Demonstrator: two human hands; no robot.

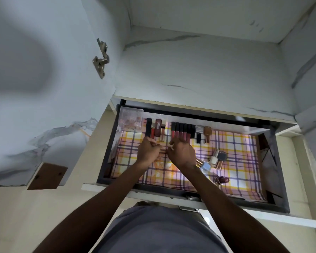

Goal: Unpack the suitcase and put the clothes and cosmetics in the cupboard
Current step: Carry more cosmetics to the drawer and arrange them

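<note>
Two hands are hovering over the open dark-framed drawer (274,172) lined with checked paper: left hand (147,151) and right hand (181,152) are together pinching a thin pinkish stick (163,150), near the row of red lip-gloss tubes (181,131) at the back.

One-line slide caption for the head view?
Both hands, left and right, hold a slim cosmetic stick over the open drawer, behind a row of lip glosses.

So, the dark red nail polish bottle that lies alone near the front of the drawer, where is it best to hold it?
Probably pinch the dark red bottle across its round body, coming from above. It lies on its side on the checked liner, apart from the others, so both flanks look free.
</note>
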